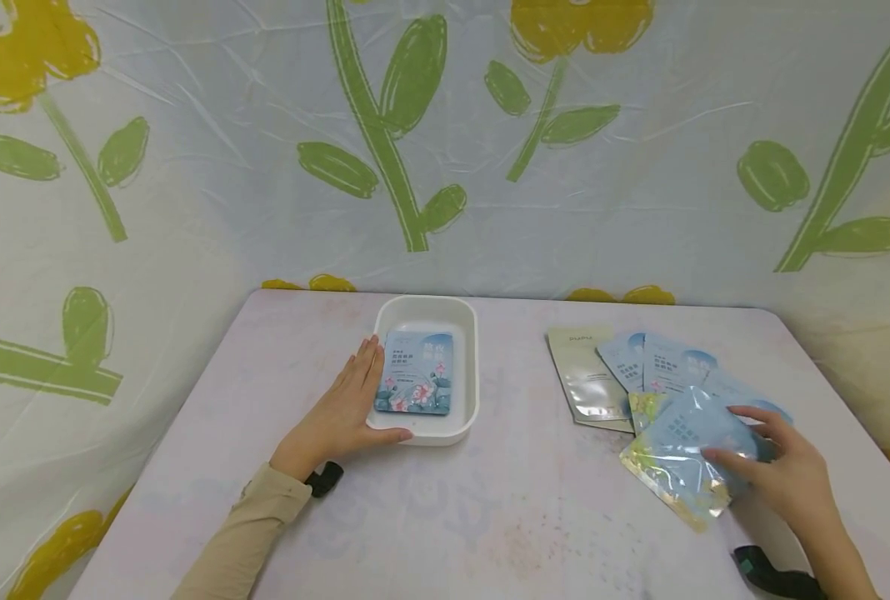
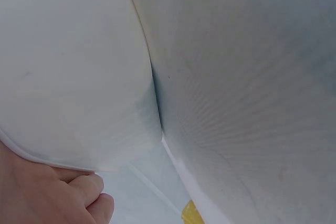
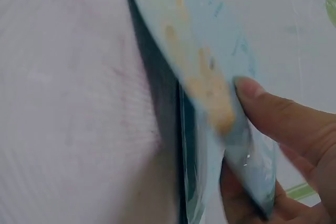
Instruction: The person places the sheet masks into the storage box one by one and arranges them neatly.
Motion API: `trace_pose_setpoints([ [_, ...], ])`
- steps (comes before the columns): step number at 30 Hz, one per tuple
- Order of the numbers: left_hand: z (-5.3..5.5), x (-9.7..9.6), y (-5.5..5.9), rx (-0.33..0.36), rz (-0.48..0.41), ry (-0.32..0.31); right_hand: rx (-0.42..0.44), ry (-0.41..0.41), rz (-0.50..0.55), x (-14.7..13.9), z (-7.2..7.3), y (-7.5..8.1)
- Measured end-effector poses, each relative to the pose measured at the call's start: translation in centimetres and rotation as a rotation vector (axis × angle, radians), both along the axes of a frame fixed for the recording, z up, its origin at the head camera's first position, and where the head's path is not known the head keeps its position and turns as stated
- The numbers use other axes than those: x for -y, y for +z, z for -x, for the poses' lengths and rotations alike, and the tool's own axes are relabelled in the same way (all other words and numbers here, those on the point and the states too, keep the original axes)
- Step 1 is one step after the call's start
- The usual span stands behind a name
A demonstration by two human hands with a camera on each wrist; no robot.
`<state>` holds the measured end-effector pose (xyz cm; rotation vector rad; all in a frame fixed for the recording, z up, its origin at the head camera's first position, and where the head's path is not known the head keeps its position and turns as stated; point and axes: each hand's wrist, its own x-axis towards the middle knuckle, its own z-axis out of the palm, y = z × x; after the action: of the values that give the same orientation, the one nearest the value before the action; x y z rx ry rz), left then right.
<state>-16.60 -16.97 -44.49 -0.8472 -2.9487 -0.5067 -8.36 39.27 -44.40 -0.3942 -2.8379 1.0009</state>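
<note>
A white plastic tray (image 1: 466, 367) holds a blue face-mask sachet (image 1: 418, 375) printed with pink flowers. My left hand (image 1: 340, 417) rests against the tray's left side, fingers straight along the rim, thumb spread at the front corner. In the left wrist view, the tray's outer wall (image 2: 79, 77) fills much of the picture. My right hand (image 1: 790, 471) pinches a shiny pale-blue sachet (image 1: 692, 442) with yellow-green edging between thumb and fingers. In the right wrist view, the thumb (image 3: 283, 116) presses one face of this tilted sachet (image 3: 202, 66).
Under and behind the held sachet lie several fanned-out blue sachets (image 1: 673, 362) and a patterned yellow-green one (image 1: 646, 407). Silvery-beige sachets (image 1: 587, 375) lie to their left. A floral cloth (image 1: 265, 150) hangs behind the pale table (image 1: 445, 517).
</note>
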Motion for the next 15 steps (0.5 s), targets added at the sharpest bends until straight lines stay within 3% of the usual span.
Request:
trace_pose_setpoints([
  [4, 0.0, 0.0, -0.1, 0.001, 0.001, 0.003, -0.007, -0.032, 0.097, -0.2, -0.1, 0.0],
  [9, 0.0, 0.0, -0.1, 0.004, 0.003, 0.008, 0.043, -0.097, 0.199, -0.9, -0.4, -0.6],
  [12, 0.0, 0.0, -0.1, 0.006, 0.005, 0.01, 0.073, -0.098, 0.314, -1.2, -0.5, -0.9],
  [15, 0.0, 0.0, -0.1, 0.008, 0.005, 0.01, 0.101, -0.083, 0.507, -1.3, -0.5, -1.0],
])
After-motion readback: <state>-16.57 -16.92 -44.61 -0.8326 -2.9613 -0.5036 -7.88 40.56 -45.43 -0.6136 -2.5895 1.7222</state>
